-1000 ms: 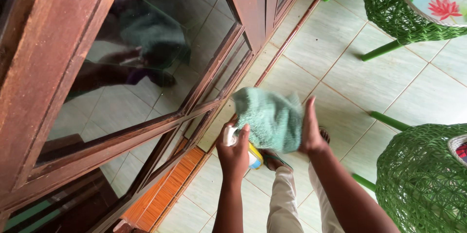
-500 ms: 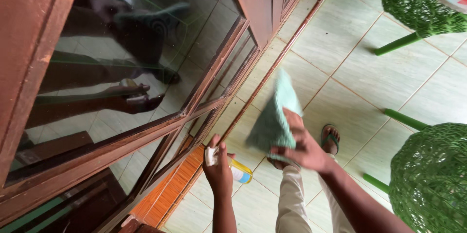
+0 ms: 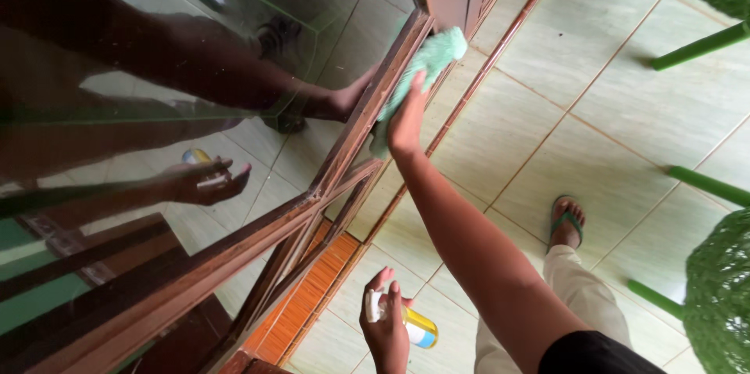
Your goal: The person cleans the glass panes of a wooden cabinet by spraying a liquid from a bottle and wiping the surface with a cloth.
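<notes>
Green cloth (image 3: 426, 69) against wooden frame (image 3: 367, 120)

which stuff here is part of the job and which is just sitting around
In use:
- green cloth, pressed by right hand on wooden window frame
- spray bottle in left hand
- glass pane

Just about:
- green wicker chairs
- tiled floor

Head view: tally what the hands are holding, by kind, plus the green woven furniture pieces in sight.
Green cloth, pressed on the wooden door frame by the right hand: 1
Spray bottle, in the left hand: 1
Green woven furniture pieces: 2
Total: 4
</notes>
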